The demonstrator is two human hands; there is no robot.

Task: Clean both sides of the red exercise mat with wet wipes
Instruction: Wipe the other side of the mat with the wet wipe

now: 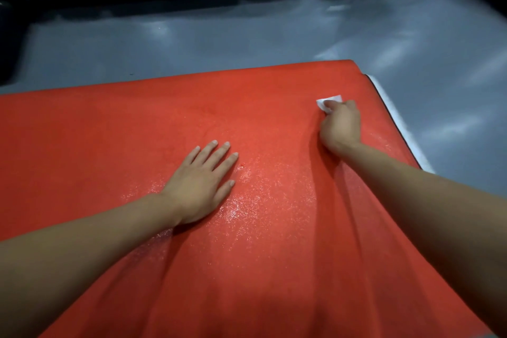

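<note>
— Grey floor all around — where's the red mat?

— Flat on it. Left hand lies open on the mat; right hand curls around a white wipe near the far corner.

A red mat lies on a grey floor. The left hand rests flat on it, fingers straight. The right hand presses a white wipe near the mat's far right corner.
</note>
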